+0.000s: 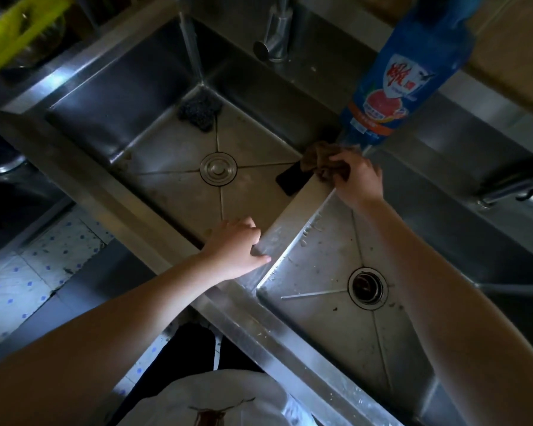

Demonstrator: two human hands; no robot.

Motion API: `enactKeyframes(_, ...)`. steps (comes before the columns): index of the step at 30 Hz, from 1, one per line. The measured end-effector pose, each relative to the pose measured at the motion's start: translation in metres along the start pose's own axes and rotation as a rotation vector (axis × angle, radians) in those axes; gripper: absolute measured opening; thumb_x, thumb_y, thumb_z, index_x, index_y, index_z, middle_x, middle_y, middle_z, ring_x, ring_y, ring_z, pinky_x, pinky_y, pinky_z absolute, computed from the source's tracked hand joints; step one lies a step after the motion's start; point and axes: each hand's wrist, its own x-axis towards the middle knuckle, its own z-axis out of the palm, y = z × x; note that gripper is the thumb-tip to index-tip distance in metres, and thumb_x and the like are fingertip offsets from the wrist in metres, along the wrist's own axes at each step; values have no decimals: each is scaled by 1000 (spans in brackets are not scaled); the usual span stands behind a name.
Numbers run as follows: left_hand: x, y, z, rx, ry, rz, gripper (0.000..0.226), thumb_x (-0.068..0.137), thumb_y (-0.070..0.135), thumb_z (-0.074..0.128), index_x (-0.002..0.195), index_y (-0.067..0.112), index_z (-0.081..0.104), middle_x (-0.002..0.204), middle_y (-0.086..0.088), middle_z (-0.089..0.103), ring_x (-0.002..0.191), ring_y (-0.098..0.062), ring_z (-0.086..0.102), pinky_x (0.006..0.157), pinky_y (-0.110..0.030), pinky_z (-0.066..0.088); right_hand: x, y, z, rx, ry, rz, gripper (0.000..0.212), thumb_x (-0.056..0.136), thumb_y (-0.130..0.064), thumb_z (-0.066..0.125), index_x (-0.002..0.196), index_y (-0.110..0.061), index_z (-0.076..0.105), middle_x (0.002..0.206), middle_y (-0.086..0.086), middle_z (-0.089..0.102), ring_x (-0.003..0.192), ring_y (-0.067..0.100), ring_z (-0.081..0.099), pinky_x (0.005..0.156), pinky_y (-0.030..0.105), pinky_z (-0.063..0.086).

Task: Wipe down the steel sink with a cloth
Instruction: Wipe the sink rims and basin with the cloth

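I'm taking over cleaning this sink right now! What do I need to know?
Right hand grips the brown cloth on the far end of the divider between the basins.
Left hand rests on the divider's near end, holding nothing.
Right basin shows specks and streaks, so it looks unwiped.
Left basin holds a dark scouring pad and a flat black object.
To do: wipe both basins and the rim.
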Motion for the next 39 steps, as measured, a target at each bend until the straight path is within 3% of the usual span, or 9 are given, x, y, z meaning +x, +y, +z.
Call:
enactKeyframes(6, -2, 0, 0, -36, 23, -4, 44, 74, 58, 63, 68, 16, 48, 90, 5, 53, 80, -17, 52, 76, -35, 40, 21, 8, 1, 50, -2, 37, 38, 81, -5, 53, 115, -23, 54, 131, 5, 53, 122, 29, 50, 106, 43, 36)
enactKeyframes(12, -14, -17, 2, -63, -11, 25, 42, 77, 62, 53, 93, 23, 59, 108, 7, 53, 102, -16, 51, 89, -35, 36, -20, -10, 15, 44, 5, 14, 33, 83, -6, 54, 113, -18, 58, 123, 7, 58, 114, 29, 53, 102, 42, 38)
enactKeyframes(14, -21, -24, 2, -38, 10, -7, 39, 84, 57, 50, 100, 23, 61, 112, 4, 55, 106, -18, 51, 91, -36, 34, -44, -22, 21, 30, -7, -29, 33, 81, -5, 55, 113, -15, 59, 124, 9, 58, 114, 32, 53, 102, 43, 37)
enactKeyframes(18, -33, -40, -5, -51, 115, -69, 23, 92, 36, 47, 91, 20, 64, 98, 3, 58, 92, -18, 55, 79, -31, 34, -97, -46, 37, 21, -27, -63, 33, 83, -9, 59, 114, -15, 62, 133, 9, 57, 120, 33, 52, 104, 46, 36)
enactKeyframes(21, -44, -56, -9, -28, 118, -77, 20, 92, 32, 47, 87, 20, 63, 97, 2, 57, 89, -19, 54, 80, -34, 36, -132, -61, 51, -4, -39, -65, 30, 84, -15, 61, 114, -18, 63, 138, 7, 54, 119, 32, 52, 102, 45, 38)
enactKeyframes(26, -63, -76, -16, 44, 227, -64, 10, 86, 23, 60, 82, 15, 66, 97, -2, 61, 89, -27, 58, 86, -42, 38, -173, -84, 66, -18, 16, -57, 29, 76, -13, 72, 105, -18, 68, 121, 5, 64, 101, 35, 60, 89, 44, 45)
enactKeyframes(31, -81, -103, -28, 90, 254, -79, 20, 85, 24, 62, 102, 13, 66, 121, -10, 56, 105, -34, 55, 93, -48, 38, -207, -118, 74, -84, 22, -43, 30, 69, -12, 75, 97, -19, 71, 112, 3, 68, 94, 32, 63, 93, 52, 45)
enactKeyframes(34, -87, -120, -38, 63, 224, -114, 24, 88, 27, 58, 108, 15, 64, 131, -9, 49, 119, -32, 47, 100, -48, 33, -217, -137, 78, -81, 54, -25, 33, 61, -11, 80, 92, -17, 74, 103, 5, 71, 88, 32, 66, 88, 49, 48)
enactKeyframes(39, -97, -149, -50, 42, 229, -147, 23, 89, 28, 57, 108, 17, 63, 131, -8, 48, 115, -31, 50, 101, -48, 30, -219, -165, 86, -92, 73, -21, 33, 57, -11, 84, 89, -16, 75, 95, 6, 73, 87, 31, 67, 88, 45, 49)
